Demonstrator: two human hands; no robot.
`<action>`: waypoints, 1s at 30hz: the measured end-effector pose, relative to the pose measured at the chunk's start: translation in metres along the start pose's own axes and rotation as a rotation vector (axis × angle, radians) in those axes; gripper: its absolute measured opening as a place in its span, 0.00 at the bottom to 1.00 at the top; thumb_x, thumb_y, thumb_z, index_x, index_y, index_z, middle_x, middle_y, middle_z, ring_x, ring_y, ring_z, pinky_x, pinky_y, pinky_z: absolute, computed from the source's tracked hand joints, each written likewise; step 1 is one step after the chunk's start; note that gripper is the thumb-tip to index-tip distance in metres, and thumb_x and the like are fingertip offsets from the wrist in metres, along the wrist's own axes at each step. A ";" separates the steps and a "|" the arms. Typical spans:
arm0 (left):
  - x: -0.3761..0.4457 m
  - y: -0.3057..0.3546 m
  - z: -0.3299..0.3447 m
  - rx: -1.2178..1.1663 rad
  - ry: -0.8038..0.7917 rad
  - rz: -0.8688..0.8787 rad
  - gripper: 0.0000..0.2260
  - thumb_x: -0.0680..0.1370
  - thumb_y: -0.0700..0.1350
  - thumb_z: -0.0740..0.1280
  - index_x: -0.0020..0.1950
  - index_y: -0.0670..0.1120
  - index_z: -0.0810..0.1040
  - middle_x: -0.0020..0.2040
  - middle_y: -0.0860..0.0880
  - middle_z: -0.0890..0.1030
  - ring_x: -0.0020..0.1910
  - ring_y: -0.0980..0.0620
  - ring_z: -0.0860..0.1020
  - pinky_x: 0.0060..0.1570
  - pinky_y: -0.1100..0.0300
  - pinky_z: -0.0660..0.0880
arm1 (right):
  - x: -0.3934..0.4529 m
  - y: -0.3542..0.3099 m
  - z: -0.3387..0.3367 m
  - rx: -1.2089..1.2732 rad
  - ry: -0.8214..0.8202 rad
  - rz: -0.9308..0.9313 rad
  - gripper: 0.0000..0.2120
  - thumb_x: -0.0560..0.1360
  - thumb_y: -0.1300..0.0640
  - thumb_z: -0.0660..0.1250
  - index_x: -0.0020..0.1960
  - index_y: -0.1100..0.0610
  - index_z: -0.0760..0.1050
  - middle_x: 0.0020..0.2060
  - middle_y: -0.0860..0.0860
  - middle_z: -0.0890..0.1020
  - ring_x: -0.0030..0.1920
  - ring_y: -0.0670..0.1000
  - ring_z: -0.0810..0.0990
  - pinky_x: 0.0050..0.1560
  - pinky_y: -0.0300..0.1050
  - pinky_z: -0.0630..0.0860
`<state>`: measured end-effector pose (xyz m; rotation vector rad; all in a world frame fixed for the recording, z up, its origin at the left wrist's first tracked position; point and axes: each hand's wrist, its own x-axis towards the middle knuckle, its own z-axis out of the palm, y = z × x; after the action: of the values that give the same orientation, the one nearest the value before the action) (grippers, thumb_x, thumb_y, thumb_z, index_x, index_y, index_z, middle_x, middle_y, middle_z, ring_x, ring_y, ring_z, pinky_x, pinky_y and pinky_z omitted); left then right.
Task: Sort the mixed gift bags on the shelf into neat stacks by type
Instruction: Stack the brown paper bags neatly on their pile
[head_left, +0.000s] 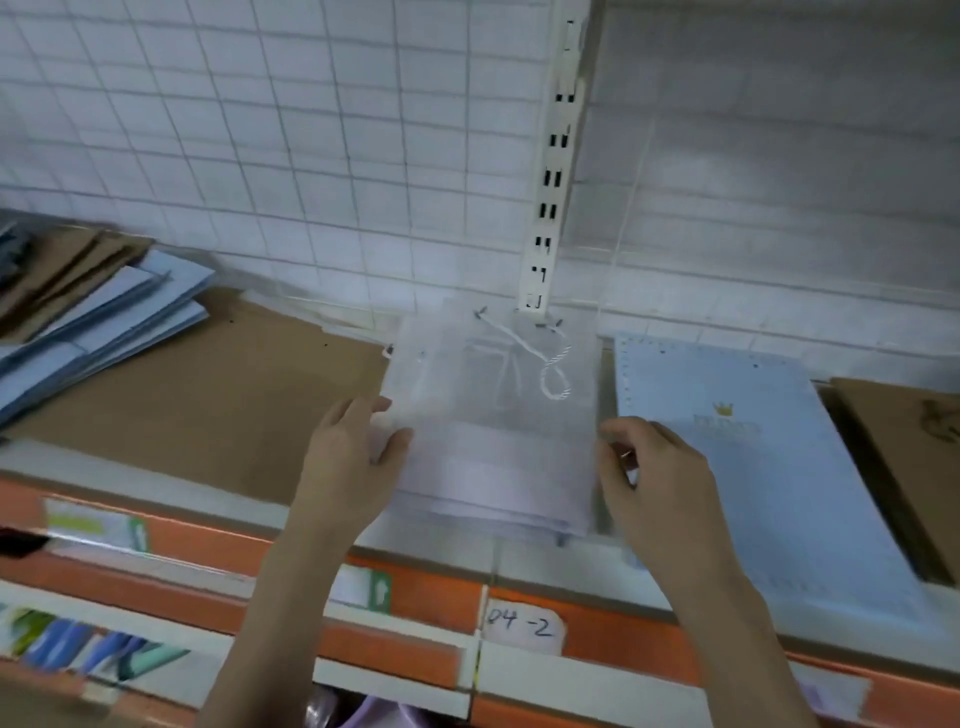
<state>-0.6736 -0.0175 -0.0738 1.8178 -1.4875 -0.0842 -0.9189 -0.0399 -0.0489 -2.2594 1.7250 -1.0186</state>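
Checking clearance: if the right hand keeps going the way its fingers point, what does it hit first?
The right hand points left toward the white bag stack, so it would likely meet that stack's right edge first. It may already touch; blur hides this.

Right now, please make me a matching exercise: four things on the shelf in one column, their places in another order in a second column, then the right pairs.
1. white bag stack
2. crown bag
3. slanted blue bags
4. handwritten label

A. far left, leaning
B. on the shelf's front edge
C. between both hands
D. just right of the white stack

Pairs: 1-C, 2-D, 3-A, 4-B
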 end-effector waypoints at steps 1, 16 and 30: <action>0.003 -0.016 -0.011 0.042 -0.009 0.043 0.07 0.75 0.43 0.67 0.47 0.39 0.79 0.40 0.44 0.78 0.45 0.41 0.77 0.40 0.63 0.64 | 0.002 -0.018 0.012 0.020 -0.008 -0.008 0.07 0.74 0.61 0.66 0.51 0.60 0.78 0.42 0.55 0.82 0.40 0.55 0.81 0.42 0.47 0.76; 0.048 -0.217 -0.156 0.145 -0.079 -0.092 0.13 0.73 0.44 0.70 0.55 0.40 0.79 0.49 0.43 0.79 0.48 0.43 0.77 0.47 0.52 0.75 | 0.017 -0.236 0.165 -0.077 -0.359 0.241 0.14 0.78 0.48 0.60 0.49 0.60 0.70 0.47 0.56 0.76 0.48 0.55 0.74 0.44 0.44 0.72; 0.046 -0.243 -0.158 0.180 -0.259 -0.057 0.27 0.71 0.60 0.68 0.65 0.49 0.72 0.69 0.49 0.67 0.68 0.47 0.63 0.68 0.50 0.64 | 0.021 -0.237 0.178 0.053 -0.386 0.526 0.32 0.70 0.45 0.69 0.67 0.57 0.62 0.61 0.59 0.72 0.65 0.61 0.66 0.64 0.55 0.68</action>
<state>-0.3839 0.0291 -0.0875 2.0555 -1.6661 -0.2278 -0.6220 -0.0298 -0.0630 -1.6753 1.9180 -0.4747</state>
